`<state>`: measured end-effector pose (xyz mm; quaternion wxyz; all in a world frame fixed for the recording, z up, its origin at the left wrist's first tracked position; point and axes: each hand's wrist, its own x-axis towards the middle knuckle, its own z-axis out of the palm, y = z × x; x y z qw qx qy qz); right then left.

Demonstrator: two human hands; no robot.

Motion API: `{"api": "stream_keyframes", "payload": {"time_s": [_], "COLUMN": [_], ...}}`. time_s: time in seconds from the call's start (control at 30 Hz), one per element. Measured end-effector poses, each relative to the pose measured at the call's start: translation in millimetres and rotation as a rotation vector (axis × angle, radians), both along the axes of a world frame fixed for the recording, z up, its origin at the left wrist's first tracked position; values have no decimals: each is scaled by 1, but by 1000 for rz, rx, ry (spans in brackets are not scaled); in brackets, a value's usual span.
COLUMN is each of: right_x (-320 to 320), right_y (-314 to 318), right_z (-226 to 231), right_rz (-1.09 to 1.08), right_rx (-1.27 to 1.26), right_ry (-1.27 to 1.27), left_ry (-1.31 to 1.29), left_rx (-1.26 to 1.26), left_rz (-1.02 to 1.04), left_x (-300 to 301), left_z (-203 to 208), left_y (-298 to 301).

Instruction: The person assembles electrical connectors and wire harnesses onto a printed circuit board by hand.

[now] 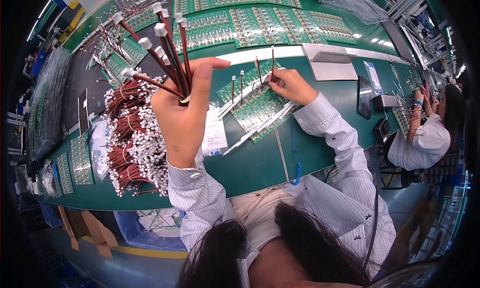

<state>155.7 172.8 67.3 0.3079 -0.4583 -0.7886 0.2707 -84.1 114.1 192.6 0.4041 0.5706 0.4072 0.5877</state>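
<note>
My left hand (181, 120) is raised over the bench, closed around a bunch of red-and-black connector cables (175, 63) whose white plugs fan out upward. To its right, a panel of green circuit boards (267, 108) lies at a slant, with white strips (260, 127) across it. Several short cables (242, 88) stand upright on this panel. At the panel's far right part, my right hand (295, 86) pinches another upright connector cable (272, 63) between thumb and fingers. The lower end of that cable is hidden by the fingertips.
Banded bundles of cables (131, 123) are heaped left of my left hand. Rows of circuit board panels (265, 27) lie along the far side. A metal bracket (330, 63), a phone-like black slab (364, 95) and a blue coiled cord (297, 174) are to the right. Another person (425, 138) works at far right.
</note>
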Motion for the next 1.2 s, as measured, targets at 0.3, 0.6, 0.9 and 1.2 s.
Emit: {"api": "stream_keyframes", "payload": {"time_s": [0.3, 0.6, 0.9, 1.2], "right_x": [-3, 0, -4, -6], "right_y": [1, 6, 4, 1], "right_z": [-6, -11, -9, -15], "right_rz": [-55, 11, 51, -42], "right_rx": [-58, 38, 169, 359], "right_ry": [36, -73, -302, -454], "left_ry": [5, -25, -23, 0], "left_rx": [-11, -31, -31, -27], "left_rz": [-6, -8, -2, -3], "left_x": [1, 2, 0, 1], "left_z": [1, 0, -3, -4], "left_y": [0, 2, 7, 7]}}
